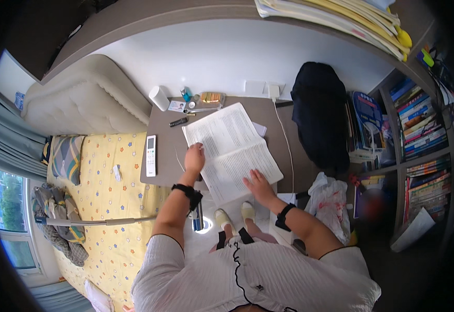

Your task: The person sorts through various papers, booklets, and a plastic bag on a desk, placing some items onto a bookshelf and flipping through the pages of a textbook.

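Observation:
A large white printed booklet (232, 138) lies unfolded on the brown desk (167, 140), turned at a slant, with a crease across its middle. Its lower part reaches over the desk's front edge. At the booklet's left edge, near the crease, my left hand (195, 157) is closed with the fingers curled on the paper. My right hand (260, 186) rests on the lower right page, palm down and fingers spread. Dark bands sit on both wrists. Left of the booklet lies a white remote control (151, 156).
Behind the booklet are a white cylinder (159, 98), a small black object (178, 122) and a card (177, 106). A white cable (285, 135) hangs from a wall charger. A dark bag (318, 114) and a plastic bag (327, 205) stand right. A pole (102, 222) crosses the bed (118, 192).

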`<state>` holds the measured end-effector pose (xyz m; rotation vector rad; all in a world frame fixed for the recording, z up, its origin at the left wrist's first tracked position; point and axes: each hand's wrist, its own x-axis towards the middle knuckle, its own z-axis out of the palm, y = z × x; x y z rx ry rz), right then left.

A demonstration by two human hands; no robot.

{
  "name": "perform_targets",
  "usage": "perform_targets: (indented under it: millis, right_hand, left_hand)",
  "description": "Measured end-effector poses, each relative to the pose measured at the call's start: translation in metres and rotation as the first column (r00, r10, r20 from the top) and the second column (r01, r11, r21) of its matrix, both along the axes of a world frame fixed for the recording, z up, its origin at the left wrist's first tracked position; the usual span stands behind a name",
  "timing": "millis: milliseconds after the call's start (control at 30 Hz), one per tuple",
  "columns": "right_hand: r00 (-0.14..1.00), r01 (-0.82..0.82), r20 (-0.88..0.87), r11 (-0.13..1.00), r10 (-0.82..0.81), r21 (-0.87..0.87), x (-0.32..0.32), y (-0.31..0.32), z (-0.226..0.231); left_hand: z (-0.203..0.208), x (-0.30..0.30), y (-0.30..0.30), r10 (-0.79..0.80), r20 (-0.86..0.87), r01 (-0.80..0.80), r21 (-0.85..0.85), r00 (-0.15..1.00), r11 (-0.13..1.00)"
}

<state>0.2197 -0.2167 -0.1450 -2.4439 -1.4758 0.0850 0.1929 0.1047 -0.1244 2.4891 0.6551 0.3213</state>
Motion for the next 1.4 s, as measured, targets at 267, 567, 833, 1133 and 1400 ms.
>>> perform_targets:
  millis: [267, 567, 833, 1133, 1400]
  right_hand:
    - [0.999, 0.007, -0.038, 0.998, -0.005, 0.060, 0.001, -0.003, 0.015]
    - [1.000, -0.001, -0.005, 1.000, 0.001, -0.022, 0.005, 0.002, 0.019]
    - [0.992, -0.058, 0.103, 0.993, 0.068, -0.100, -0.001, -0.006, 0.025]
    - [0.962, -0.251, -0.128, 0.967, 0.243, -0.046, 0.032, -0.009, 0.036]
    - [0.924, -0.306, -0.347, 0.859, 0.162, -0.412, 0.068, 0.022, 0.044]
  left_hand:
    - [-0.006, 0.043, 0.045, 0.049, -0.468, 0.148, 0.374, 0.883, 0.915]
    - [0.030, -0.001, -0.123, -0.693, -0.163, 0.708, 0.264, 0.702, 0.655]
    - [-0.005, 0.009, -0.108, -0.725, -0.188, 0.749, 0.193, 0.663, 0.634]
    - [-0.004, 0.026, -0.096, -0.651, -0.174, 0.665, 0.343, 0.739, 0.663]
    - [-0.001, 0.023, -0.095, -0.663, -0.192, 0.680, 0.359, 0.724, 0.639]
